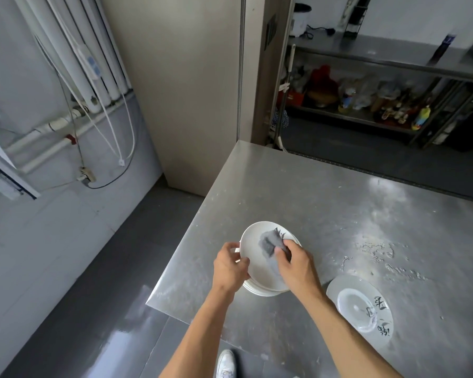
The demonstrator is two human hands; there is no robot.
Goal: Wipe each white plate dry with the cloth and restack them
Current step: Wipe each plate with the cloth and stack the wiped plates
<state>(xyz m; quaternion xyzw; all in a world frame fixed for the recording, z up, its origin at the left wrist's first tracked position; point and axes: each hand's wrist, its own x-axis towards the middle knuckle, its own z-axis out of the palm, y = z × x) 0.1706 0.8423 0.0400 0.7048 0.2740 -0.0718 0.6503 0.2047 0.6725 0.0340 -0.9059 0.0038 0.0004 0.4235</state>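
A white plate (253, 245) is tilted up over a short stack of white plates (265, 291) near the steel table's front left corner. My left hand (230, 266) grips the plate's left rim. My right hand (295, 264) holds a grey cloth (269, 242) against the plate's face. Black brush lettering shows at the plate's far edge. A single white plate (359, 306) with black lettering lies flat on the table to the right, apart from the stack.
The steel table (339, 208) has water drops at its right. Its left edge and near corner drop to a grey floor (120, 268). Pipes and cables run along the left wall. A steel shelf with bottles (366, 102) stands beyond.
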